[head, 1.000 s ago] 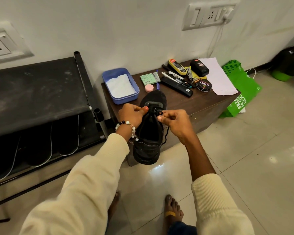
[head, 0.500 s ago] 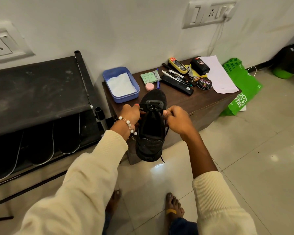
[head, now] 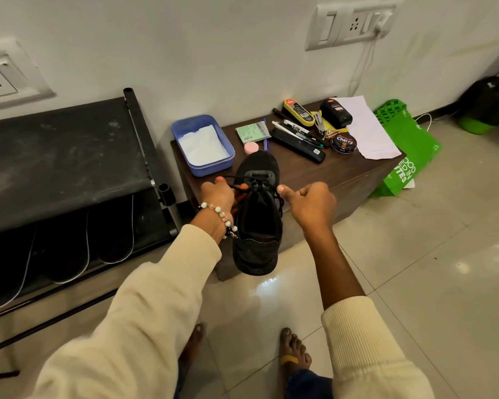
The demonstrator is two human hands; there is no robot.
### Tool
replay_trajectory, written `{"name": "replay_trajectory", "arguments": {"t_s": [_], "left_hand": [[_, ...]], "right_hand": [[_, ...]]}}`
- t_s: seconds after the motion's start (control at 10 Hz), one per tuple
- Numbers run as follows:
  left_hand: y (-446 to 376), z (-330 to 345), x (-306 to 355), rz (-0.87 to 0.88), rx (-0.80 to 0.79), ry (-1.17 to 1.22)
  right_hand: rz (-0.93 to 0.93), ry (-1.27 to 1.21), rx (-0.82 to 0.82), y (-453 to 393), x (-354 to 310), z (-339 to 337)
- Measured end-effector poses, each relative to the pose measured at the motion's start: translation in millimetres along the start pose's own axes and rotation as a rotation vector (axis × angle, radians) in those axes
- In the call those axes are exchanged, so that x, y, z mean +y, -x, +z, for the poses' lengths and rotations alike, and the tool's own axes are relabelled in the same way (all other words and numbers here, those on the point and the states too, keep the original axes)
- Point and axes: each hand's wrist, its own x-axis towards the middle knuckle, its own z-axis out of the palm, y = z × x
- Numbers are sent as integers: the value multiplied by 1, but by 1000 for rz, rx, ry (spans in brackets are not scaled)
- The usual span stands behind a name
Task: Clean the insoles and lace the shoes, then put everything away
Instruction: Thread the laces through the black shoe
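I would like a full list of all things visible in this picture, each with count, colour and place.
shoe: 1, black, on the table's front edge, held by both hands
lace: 1, black, at the shoe's front eyelets
table: 1, dark brown, by the wall
tray: 1, blue with white cloth, table's left end
polish tin: 1, black, table's right part
paper: 1, white, table's right end
remote: 1, black, table's middle
bag: 1, green, floor right of the table
rack: 1, black, left of the table
left hand: 1, pinches the lace
right hand: 1, grips the lace at the shoe's right side
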Motion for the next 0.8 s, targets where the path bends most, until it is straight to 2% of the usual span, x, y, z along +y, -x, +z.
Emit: {"name": "replay_trajectory", "arguments": {"t_s": [0.1, 0.3, 0.4, 0.5, 0.6, 0.8], "left_hand": [[2, 1, 0, 23, 32, 17], [1, -1, 2, 182, 121, -50], [-55, 0, -12, 117, 99, 59], [-69, 4, -12, 137, 89, 153], [-18, 4, 6, 124, -4, 276], [-15, 2, 10, 78, -99, 424]], "right_hand": [[217, -215, -137, 5, -6, 7], [194, -355, -140, 11, -16, 18], [198, -428, -130, 12, -18, 27], [178, -347, -25, 9, -20, 36], [205, -478, 8, 7, -21, 36], [291, -777, -6, 3, -20, 36]]}}
